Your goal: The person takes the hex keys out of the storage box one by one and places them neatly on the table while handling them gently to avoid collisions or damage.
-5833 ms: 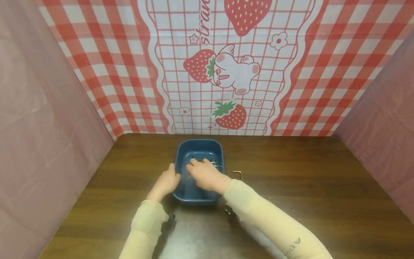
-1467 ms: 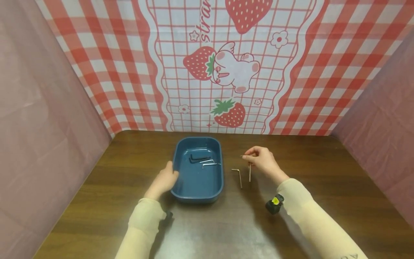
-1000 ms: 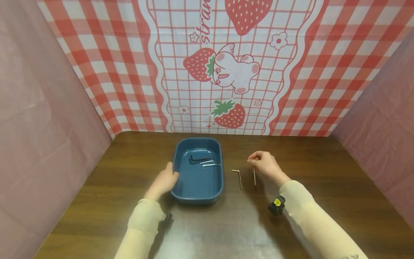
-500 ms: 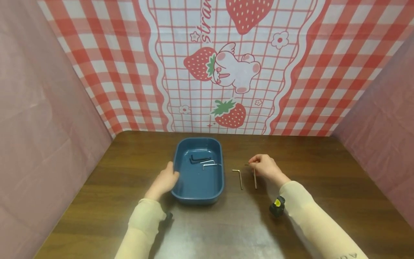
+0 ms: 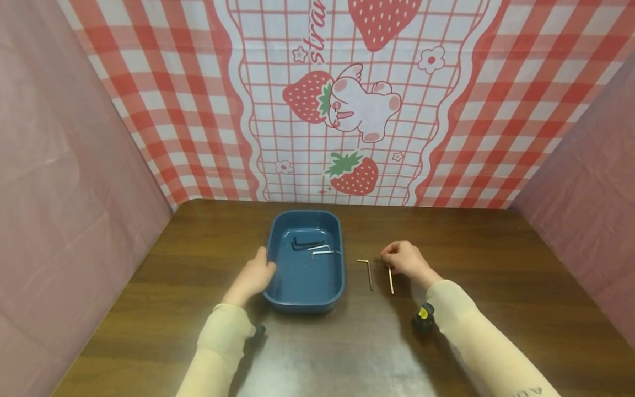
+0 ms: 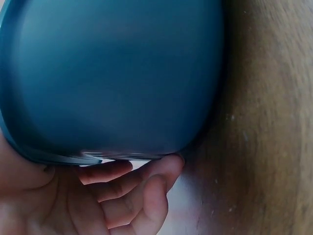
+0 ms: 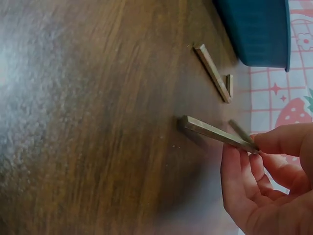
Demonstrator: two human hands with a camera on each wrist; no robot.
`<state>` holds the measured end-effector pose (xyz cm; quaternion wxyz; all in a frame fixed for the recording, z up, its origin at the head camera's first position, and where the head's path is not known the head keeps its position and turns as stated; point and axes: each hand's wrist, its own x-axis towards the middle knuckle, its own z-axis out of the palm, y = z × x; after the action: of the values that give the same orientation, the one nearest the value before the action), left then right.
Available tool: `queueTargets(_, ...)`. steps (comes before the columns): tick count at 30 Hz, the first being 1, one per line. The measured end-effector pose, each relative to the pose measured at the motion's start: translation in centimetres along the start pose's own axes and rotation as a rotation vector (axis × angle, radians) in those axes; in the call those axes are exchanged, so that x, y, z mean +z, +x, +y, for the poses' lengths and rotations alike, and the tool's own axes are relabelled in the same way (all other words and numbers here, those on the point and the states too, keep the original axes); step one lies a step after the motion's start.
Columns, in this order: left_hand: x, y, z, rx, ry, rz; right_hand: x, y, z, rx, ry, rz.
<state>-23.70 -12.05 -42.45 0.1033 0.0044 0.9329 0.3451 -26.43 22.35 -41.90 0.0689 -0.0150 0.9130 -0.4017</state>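
Observation:
My right hand point(image 5: 404, 259) pinches a brass-coloured hex key point(image 7: 215, 133) near its bend, between thumb and fingers. Low over the table, the key's long arm points toward the person. Just left of it lies a second brass-coloured hex key point(image 5: 369, 274). My left hand point(image 5: 254, 275) holds the left side of a deep blue tray point(image 5: 302, 306), thumb over the rim and fingers along the outer wall point(image 6: 122, 83). Inside the tray are black hex keys point(image 5: 307, 245) and silver hex keys point(image 5: 322, 253), grouped toward its far right part.
The wooden table point(image 5: 317, 358) runs back to a red-and-white checked cloth point(image 5: 198, 110) with strawberry prints. Pink cloth point(image 5: 74, 193) hangs at the left, and more pink cloth point(image 5: 585, 209) at the right. The tray stands between both hands.
My right hand left the tray's inside and came out to the right with a hex key, then lowered it toward the table beside the other one. My left hand stayed on the tray.

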Motion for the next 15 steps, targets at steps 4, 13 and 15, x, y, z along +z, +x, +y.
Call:
queueTargets(4, 0.05, -0.09, 0.06, -0.005, -0.009, 0.004, 0.33, 0.07, 0.1, 0.004, -0.038, 0.015)
queueTargets(13, -0.19, -0.43, 0.49, -0.001, -0.02, 0.008, 0.69, 0.31, 0.27, -0.009, -0.072, 0.033)
queueTargets(15, -0.1, -0.22, 0.28, -0.01, -0.025, 0.003, 0.73, 0.41, 0.32, -0.03, -0.107, 0.037)
